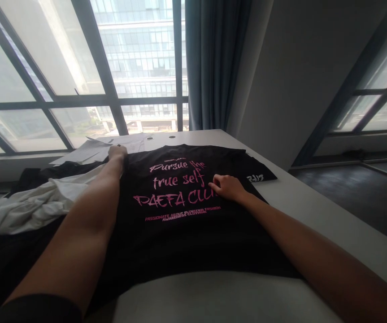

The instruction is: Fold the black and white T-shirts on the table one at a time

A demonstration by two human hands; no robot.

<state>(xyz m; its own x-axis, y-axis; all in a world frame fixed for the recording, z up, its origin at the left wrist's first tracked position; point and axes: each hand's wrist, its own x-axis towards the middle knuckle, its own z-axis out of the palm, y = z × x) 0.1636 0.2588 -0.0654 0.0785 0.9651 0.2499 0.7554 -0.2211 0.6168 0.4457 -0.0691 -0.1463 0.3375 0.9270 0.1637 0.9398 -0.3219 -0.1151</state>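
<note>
A black T-shirt lies spread on the table with its pink lettering facing up, and white characters show on the sleeve at its right. My left hand is closed at the shirt's far left edge, with the cloth appearing to be in its fingers. Over the right end of the lettering is my right hand, its fingers curled in and covering the last letters. No cloth shows pulled up between those fingers; whether they press on the shirt is hard to see.
A crumpled white cloth lies among dark garments on the left. Behind it are thin whitish sheets. The white table has round holes near its back edge. Windows and a blue-grey curtain stand beyond.
</note>
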